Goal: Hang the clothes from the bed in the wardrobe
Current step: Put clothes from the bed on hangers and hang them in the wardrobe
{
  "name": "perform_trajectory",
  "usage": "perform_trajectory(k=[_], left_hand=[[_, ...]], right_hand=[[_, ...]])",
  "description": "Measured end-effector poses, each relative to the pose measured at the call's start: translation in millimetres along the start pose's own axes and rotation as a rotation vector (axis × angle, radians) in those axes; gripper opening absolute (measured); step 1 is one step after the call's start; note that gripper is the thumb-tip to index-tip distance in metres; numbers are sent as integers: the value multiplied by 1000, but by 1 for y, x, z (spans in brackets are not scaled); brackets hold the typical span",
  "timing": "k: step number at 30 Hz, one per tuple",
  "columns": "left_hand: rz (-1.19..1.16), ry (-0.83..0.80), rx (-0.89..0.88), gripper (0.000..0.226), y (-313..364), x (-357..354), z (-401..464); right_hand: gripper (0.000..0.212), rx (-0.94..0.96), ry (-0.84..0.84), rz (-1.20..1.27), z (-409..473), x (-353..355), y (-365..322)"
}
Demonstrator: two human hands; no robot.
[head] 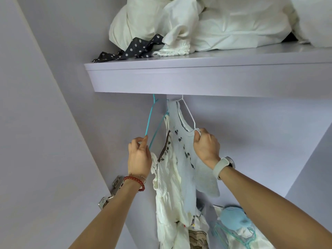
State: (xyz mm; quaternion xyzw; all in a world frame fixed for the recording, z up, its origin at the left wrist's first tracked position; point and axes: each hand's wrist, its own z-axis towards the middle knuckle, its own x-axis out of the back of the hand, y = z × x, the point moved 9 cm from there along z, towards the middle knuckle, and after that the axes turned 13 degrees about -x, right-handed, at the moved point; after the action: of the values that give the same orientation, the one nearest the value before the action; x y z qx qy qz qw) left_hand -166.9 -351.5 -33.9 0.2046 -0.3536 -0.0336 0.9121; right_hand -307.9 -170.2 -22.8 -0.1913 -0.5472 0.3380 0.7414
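Note:
Under the wardrobe shelf (197, 78) hang two small garments. A cream dress (168, 186) hangs on a teal hanger (149, 121); my left hand (139, 157) pinches the lower end of that hanger. To its right a pale blue top (186, 159) with small dark prints hangs on a white hanger (188, 112). My right hand (206, 146) grips the top's shoulder together with the white hanger's end. The rail itself is hidden behind the shelf front.
White bedding (215, 24), a dark polka-dot cloth (136, 49) and a white smocked garment (172, 49) lie on the shelf. A metal door hinge (111, 193) sits at the left. More clothes, teal hangers (240, 234) and a blue soft item (235, 218) lie at the bottom right.

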Motion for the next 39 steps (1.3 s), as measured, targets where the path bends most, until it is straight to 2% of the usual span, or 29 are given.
perform_trajectory(k=[2,6,9,12,14,18,23,26,30,33,36,39], left_hand=[[26,-5,-6,37,3,0,-1],[254,-64,-41,42,17,-3,-8],[279,-53,-171,45,47,-9,-12],[117,-86,-300,49,78,-28,-19],[-32,-169,-315,51,93,-49,-27],[-184,-402,-370,54,116,-100,-59],[-183,-774,-557,49,139,-154,-134],[-292,-905,-676,44,167,-162,-187],[-394,-1068,-808,27,203,-159,-260],[-592,-1275,-763,21,221,-143,-315],[-749,-1288,-801,19,247,-116,-355],[-821,-1174,-906,14,285,-85,-383]], right_hand=[[30,-6,43,44,-1,10,7],[25,-16,120,143,-19,32,36],[17,-41,132,179,-43,44,65],[11,-41,99,147,-76,55,101],[11,-93,46,93,-102,62,131],[11,-140,40,-18,-167,99,173],[25,-275,54,-161,-267,160,215],[40,-354,66,-218,-335,185,224],[39,-498,105,-357,-425,205,232],[36,-625,171,-456,-487,223,239],[12,-805,293,-480,-545,247,249],[17,-930,382,-481,-603,259,248]])
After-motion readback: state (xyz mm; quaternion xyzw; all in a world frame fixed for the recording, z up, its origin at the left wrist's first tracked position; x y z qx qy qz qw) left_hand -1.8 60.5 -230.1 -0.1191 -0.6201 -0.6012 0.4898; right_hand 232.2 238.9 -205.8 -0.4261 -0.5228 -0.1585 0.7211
